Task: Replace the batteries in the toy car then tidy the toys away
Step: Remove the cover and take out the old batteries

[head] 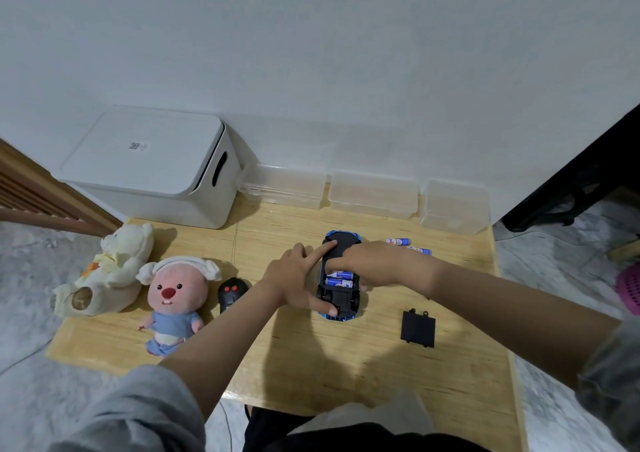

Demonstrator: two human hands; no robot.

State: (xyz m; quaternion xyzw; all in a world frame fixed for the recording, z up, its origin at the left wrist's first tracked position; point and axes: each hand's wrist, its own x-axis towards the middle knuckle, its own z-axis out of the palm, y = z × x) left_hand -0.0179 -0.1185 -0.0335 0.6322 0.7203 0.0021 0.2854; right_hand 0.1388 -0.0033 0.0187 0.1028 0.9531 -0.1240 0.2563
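Note:
A blue toy car (341, 304) lies upside down on the wooden table (346, 365), its battery bay open with two blue batteries (341, 278) showing. My left hand (294, 278) spans the car, its straight index finger pressing the far end and its thumb the near end. My right hand (367, 264) reaches across the bay, its fingers curled down onto a battery at the bay's far side; the fingertips are hidden. Two loose batteries (408, 246) lie just behind that hand. The black battery cover (417, 328) lies to the car's right.
Left of the car lie a black remote (230, 294), a pink plush (175, 299) and a cream plush bear (110, 271). A lidded white bin (152, 164) and three clear plastic boxes (372, 193) stand along the wall. The table's right edge is near the cover.

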